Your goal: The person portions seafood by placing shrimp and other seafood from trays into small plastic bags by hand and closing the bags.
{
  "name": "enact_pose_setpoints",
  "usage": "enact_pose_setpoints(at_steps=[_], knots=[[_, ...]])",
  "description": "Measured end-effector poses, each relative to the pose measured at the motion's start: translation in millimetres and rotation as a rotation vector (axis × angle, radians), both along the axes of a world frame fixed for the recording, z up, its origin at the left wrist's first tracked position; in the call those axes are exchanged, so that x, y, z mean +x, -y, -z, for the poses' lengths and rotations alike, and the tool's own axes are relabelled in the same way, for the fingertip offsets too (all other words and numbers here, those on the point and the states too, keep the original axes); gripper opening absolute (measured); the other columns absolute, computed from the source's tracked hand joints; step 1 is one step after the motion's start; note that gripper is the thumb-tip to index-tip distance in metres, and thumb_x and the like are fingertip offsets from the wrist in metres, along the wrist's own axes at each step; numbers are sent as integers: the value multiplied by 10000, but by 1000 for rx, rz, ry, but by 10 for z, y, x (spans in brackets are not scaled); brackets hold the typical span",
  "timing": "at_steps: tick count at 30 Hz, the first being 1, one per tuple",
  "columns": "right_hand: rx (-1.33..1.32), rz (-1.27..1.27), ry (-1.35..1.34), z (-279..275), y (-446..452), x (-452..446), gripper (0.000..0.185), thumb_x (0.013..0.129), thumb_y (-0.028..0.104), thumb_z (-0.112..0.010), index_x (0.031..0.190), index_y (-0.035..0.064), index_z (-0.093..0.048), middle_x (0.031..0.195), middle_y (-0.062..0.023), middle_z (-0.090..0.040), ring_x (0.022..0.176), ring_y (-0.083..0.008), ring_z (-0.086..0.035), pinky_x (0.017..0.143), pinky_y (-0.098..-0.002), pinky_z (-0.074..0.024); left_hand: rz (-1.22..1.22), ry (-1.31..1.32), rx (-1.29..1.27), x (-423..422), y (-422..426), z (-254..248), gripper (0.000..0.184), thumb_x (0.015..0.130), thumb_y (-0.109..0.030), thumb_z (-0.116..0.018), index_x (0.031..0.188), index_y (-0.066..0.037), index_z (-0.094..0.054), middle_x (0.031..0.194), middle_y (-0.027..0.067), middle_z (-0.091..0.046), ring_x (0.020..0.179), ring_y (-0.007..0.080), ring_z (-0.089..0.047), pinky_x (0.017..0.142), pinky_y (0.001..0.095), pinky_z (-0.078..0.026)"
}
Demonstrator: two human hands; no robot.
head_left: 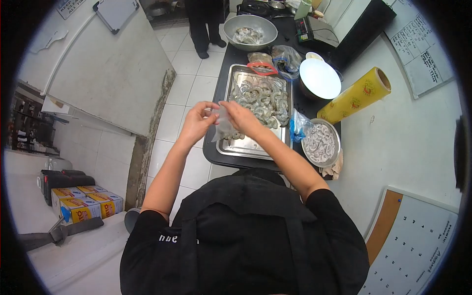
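Note:
My left hand and my right hand are raised close together over the left edge of a metal tray. Between them hangs a small translucent plastic bag, its upper edge pinched by the fingers of both hands. Many raw shrimp lie spread on the tray, a few of them below the bag. Whether anything is inside the bag cannot be made out.
Right of the tray are a bowl of pale rings, a blue-and-clear bag, a white round lid and a yellow film roll. Behind it stand zip bags and a large metal bowl. Another person's legs show beyond.

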State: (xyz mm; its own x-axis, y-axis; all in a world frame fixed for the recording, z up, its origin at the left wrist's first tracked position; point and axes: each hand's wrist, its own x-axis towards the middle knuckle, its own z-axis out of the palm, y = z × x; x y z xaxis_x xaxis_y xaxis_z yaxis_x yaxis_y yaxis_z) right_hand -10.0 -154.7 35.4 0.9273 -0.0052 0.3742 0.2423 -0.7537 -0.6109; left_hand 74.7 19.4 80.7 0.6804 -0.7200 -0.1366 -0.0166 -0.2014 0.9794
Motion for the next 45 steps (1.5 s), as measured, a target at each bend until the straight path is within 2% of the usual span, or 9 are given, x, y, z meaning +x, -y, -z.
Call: enact_pose_setpoints(at_steps=[6,12,19,29,31,37,41,44,45], knots=[[-7,-222,133,-812,-49,120,176,724,115,-616,876,30,-584,769,-128,-574,740,-316,-594,654,-396,-477,60,551,-93,278,-209,-97,1170,520,-285,-887,1449,-90,-201,1457,71,-288,1224,227,-418,1006,401,-378],[-48,-254,353,-1355,-223,202,159,649,116,-582,746,12,-512,716,-119,-534,672,-304,-536,607,-364,-445,581,313,142,199,160,33,741,652,-241,-831,1258,-24,-465,1189,103,-556,1125,206,-506,941,353,-428],[447,-93,347,-1393,-342,274,133,715,89,-589,733,23,-475,663,-79,-530,555,-181,-517,524,-282,-426,230,90,-226,-191,232,47,263,928,-123,-493,1146,18,-536,1079,87,-587,1024,160,-546,898,301,-435],[-51,-46,866,-1697,-115,505,80,774,100,-640,743,48,-588,537,-40,-532,438,-180,-549,425,-281,-415,241,125,-272,-423,306,-316,345,963,-324,-480,1088,-13,-560,798,19,-539,747,103,-496,700,248,-408],[-194,-77,922,-1832,14,515,234,809,274,-650,657,115,-570,492,-41,-522,418,-202,-545,398,-304,-406,182,236,-225,-398,293,-388,351,979,-339,-438,1005,-23,-588,679,-21,-483,649,89,-456,621,241,-385],[-9,88,1096,-2486,297,398,284,820,257,-682,619,91,-570,477,-48,-489,384,-153,-470,380,-293,-358,106,424,-165,-231,209,-555,362,977,-355,-441,955,-31,-600,643,-22,-470,591,79,-440,557,233,-367],[-337,-185,888,-2709,25,-172,230,901,220,-565,927,5,-644,757,-95,-627,704,-180,-623,618,-293,-509,139,409,-19,-166,182,-443,275,965,-265,-462,897,-40,-604,667,60,-575,698,190,-559,675,322,-438],[-731,-419,822,-2104,-234,-62,386,866,279,-578,1153,21,-554,811,-92,-624,719,-219,-627,612,-330,-520,-158,1141,-401,-191,222,-320,254,943,-244,-478,906,-28,-606,716,122,-618,781,256,-606,693,359,-451],[-763,-451,824,-1892,-222,-36,437,855,288,-582,1201,25,-530,814,-88,-621,712,-227,-626,605,-338,-521,35,754,-125,-139,97,-428,243,925,-240,-501,923,-22,-609,762,146,-629,819,291,-608,698,381,-453]])
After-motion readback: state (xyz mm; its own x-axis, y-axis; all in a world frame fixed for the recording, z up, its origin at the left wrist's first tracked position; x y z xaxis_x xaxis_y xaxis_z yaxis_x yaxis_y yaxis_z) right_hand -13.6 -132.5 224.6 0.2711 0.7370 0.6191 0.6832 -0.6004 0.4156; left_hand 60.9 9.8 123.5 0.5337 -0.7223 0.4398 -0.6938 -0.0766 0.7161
